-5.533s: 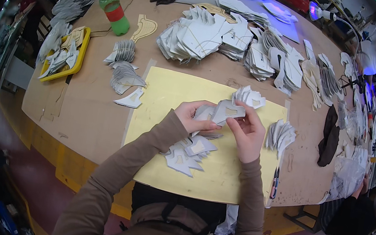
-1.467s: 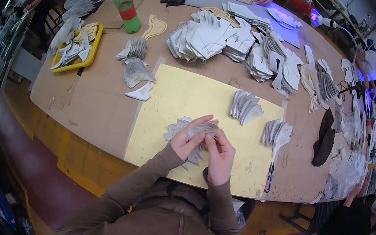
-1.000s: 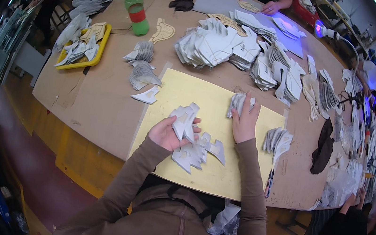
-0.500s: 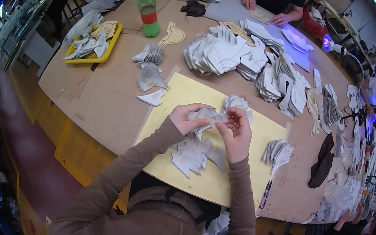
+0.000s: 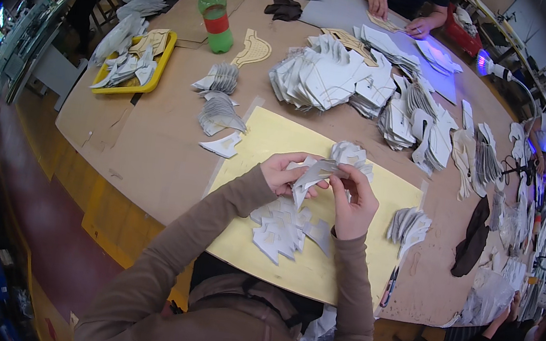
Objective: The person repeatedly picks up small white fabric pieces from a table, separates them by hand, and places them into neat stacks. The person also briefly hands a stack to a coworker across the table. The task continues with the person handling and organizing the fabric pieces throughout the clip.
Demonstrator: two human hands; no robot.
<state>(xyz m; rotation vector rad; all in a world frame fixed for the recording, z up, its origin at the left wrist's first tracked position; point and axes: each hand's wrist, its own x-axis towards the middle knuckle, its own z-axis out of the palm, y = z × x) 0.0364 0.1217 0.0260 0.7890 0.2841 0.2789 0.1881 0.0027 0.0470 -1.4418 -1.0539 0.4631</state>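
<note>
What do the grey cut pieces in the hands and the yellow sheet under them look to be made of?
Grey cut piece: thin, matte, stiff sheet, likely board or synthetic lining; it holds its shape between both hands. Yellow sheet: flat, matte, probably card or a cutting mat; it lies flat with straight edges.

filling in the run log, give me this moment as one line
left hand + right hand: both hold grey cut piece | below: loose pile on yellow mat

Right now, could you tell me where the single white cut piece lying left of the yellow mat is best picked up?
Probably by the narrow tip of the white cut piece that points toward the stack of grey pieces. It lies flat and alone on the table, so come from above and pinch that edge with fingers, sliding it slightly to lift.
</note>
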